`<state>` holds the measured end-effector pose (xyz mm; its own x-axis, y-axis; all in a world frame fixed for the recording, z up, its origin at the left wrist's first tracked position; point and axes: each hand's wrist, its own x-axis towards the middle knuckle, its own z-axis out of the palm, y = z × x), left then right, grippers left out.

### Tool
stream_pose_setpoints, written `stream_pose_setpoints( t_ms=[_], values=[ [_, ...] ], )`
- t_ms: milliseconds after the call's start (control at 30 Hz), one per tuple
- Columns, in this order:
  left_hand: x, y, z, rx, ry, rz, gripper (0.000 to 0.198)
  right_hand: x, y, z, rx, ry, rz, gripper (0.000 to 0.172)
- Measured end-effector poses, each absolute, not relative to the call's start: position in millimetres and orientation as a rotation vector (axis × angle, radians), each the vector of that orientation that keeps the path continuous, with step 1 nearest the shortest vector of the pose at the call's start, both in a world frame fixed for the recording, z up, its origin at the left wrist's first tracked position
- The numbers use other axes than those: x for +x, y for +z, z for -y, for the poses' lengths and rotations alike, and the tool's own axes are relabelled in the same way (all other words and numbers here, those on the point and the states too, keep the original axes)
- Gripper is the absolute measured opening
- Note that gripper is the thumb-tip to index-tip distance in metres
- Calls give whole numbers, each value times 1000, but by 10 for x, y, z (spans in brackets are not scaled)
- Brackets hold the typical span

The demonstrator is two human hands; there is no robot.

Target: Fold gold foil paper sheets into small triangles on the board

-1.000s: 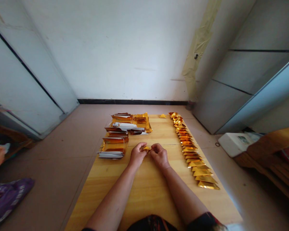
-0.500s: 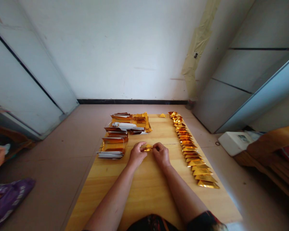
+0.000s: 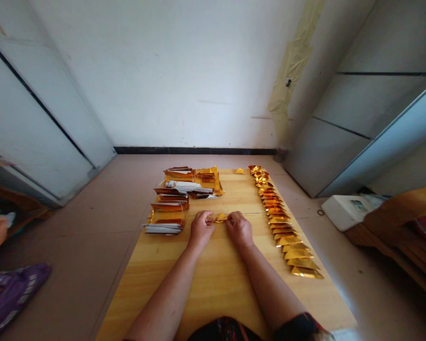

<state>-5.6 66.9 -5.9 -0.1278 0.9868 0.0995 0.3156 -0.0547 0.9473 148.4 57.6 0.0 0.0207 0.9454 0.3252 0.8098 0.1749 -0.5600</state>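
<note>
A small piece of folded gold foil paper [image 3: 220, 218] lies low over the middle of the table, between my two hands. At its left end, my left hand [image 3: 200, 229] has its fingers curled in, with the fingertips at the foil's tip. My right hand [image 3: 240, 229] pinches the opposite end between thumb and bent fingers. Left of my hands stand bundles of unfolded gold foil paper sheets [image 3: 166, 214] with white backs. To the right runs a long row of folded gold foil pieces [image 3: 293, 250], overlapping one another.
The wooden table [image 3: 213, 284] reaches toward a white wall. One loose folded foil piece [image 3: 239, 171] lies near its far edge. A white box [image 3: 348, 212] sits on wooden furniture at right. A purple bag [image 3: 19, 293] is on the left.
My right hand has shifted slightly right, and my left hand's fingers have drawn in a little. The foil between them has turned and shows a flatter, triangular face.
</note>
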Motion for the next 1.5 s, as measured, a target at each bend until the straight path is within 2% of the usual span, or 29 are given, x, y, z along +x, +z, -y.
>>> stream_pose_setpoints(
  t_ms=[300, 567, 900, 1200, 1500],
  values=[
    [-56, -143, -673, 1440, 1253, -1493, 38, 1570, 1, -541, -1619, 264, 1846, 20],
    [-44, -113, -666, 1442, 1243, -1495, 39, 1518, 52, -533, -1645, 178, 1961, 15],
    [35, -119, -694, 1516, 1222, -1493, 41, 1464, 50, -574, -1814, -21, 2115, 20],
    [77, -152, -767, 1603, 1242, -1470, 43, 1470, 20, -648, -1910, -48, 2200, 21],
    [13, -186, -757, 1515, 1344, -1449, 36, 1828, 342, -1241, -1937, -330, 2135, 28]
  ],
)
